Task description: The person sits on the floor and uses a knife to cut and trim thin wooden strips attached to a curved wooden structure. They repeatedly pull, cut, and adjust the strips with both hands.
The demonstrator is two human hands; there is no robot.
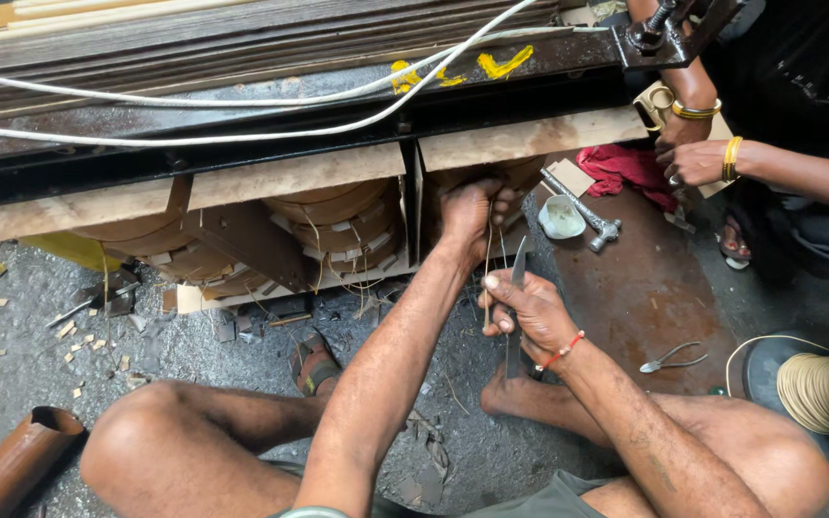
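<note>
Right hand, centre of the frame: the grip is closed around a narrow blade-like tool, tip pointing up, with a thin pale cord pinched against the thumb. Follow that cord upward and there is the left hand, fingers curled shut on its upper end, tucked under the wooden board against the tape-wrapped coils.

The blade sits right beside the taut cord and close to the left wrist. A slip upward would likely nick the forearm or cut the cord short. If the cord snaps under tension, both hands jerk apart, and the steel edge goes with one of them.

Lower down, a bare foot rests on the gritty floor directly below the tool; a drop lands there.

To the right, a hammer and a small white cup lie on a rusty plate, with pliers further down. In the upper right, another person's hands, wearing gold bangles, work near a red rag. White cables trail across the dark steel frame up top, loose enough to snag an elbow. A spool of cream cord sits at the right edge, and a rusty pipe at lower left.
</note>
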